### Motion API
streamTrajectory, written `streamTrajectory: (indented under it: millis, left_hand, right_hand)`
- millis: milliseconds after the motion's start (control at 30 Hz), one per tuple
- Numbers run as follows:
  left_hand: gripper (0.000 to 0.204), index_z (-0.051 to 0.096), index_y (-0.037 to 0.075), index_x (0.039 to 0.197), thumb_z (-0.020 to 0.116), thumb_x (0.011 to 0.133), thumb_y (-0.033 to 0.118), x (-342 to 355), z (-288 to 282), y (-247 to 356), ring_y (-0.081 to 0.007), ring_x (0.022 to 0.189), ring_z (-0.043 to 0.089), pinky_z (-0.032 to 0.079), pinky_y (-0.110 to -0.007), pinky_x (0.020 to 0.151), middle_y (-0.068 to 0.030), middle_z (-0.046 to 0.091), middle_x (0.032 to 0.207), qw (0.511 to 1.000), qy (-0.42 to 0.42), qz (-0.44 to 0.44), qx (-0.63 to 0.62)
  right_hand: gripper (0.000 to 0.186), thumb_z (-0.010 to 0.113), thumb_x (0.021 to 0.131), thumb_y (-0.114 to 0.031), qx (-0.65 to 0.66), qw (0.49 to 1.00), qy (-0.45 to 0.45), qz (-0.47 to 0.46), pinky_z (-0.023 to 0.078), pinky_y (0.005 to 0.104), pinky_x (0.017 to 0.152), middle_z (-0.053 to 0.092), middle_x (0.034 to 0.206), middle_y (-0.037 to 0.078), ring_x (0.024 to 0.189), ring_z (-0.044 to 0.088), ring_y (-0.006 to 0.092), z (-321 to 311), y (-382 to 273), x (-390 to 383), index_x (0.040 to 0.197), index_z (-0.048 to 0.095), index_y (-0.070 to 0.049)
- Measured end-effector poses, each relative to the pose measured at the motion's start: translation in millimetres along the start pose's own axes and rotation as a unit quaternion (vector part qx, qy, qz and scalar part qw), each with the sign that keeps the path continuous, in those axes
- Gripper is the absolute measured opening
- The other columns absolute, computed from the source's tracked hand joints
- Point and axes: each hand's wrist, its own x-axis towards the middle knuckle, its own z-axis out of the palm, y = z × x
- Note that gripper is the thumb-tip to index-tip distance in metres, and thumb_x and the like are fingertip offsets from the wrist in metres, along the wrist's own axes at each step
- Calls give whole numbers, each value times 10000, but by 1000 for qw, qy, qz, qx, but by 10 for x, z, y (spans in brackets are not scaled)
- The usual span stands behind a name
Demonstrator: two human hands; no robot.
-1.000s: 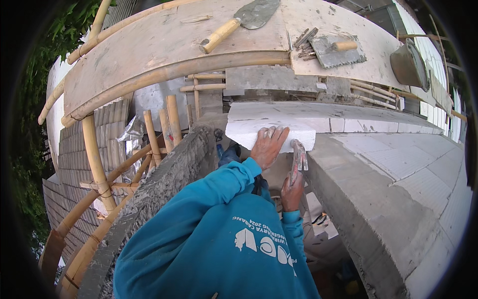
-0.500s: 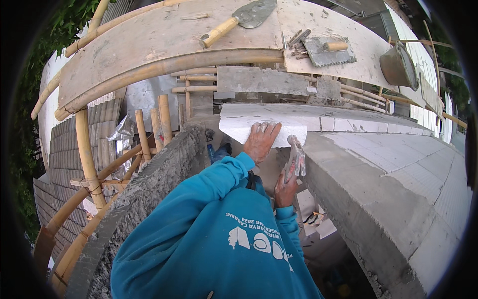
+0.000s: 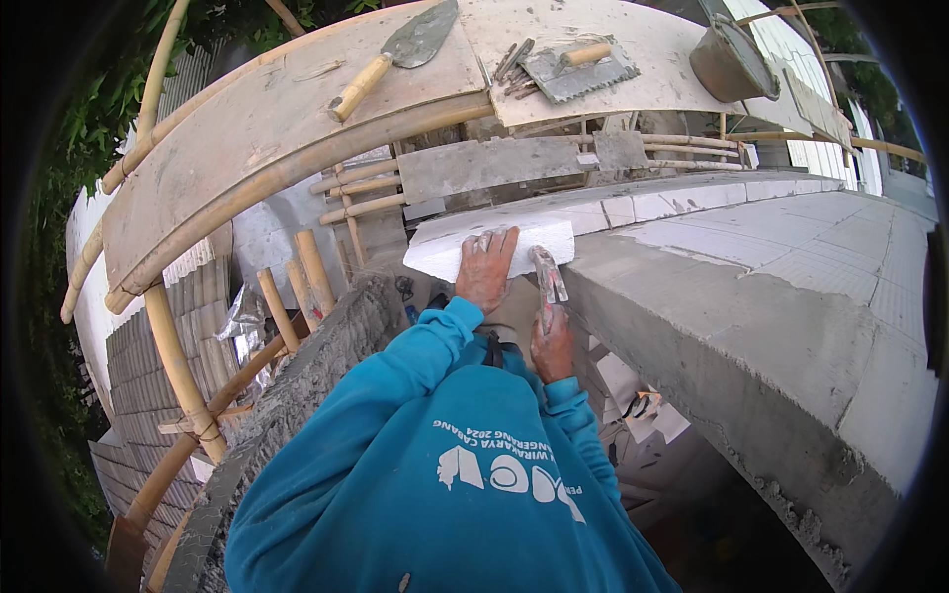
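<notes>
Hammer (image 3: 550,276) sat clasped in your right hand (image 3: 553,346), right of the frame's centre, while your left hand (image 3: 484,272) lay outstretched, unclenched, against the white block (image 3: 437,255) just above centre.

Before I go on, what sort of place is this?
Most likely an outdoor building site: bamboo poles stand at left, a trowel lies on a board, and the right hand holds a hammer by a white block.
</notes>
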Motion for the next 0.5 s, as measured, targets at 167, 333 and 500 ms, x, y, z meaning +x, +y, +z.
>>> streamTrajectory:
  millis: [167,333,500]
  left_hand:
    - [883,361,56,1451,787,702,247,-5,-1,18,-290,1201,499,342,-460,1029,-116,511,1293,1000,-1,1,7]
    - [852,396,46,1432,783,703,255,-14,18,20,-301,1183,506,339,-463,1026,-119,526,1260,1000,15,8,9]
    - [837,403,37,1424,771,711,273,7,57,-34,-305,1170,505,347,-460,1021,-124,523,1277,999,8,11,39]
  right_hand:
    - [229,582,910,-108,26,999,12,38,444,561,683,607,830,280,809,582,504,-15,-94,-70,1093,502,3]
    - [205,574,923,-131,-2,1000,-5,10,435,572,674,598,837,304,806,567,522,67,129,-80,1060,480,-11]
    - [230,610,877,-110,10,999,27,-14,437,559,665,609,843,273,787,574,501,-1,71,-168,1049,497,-7]
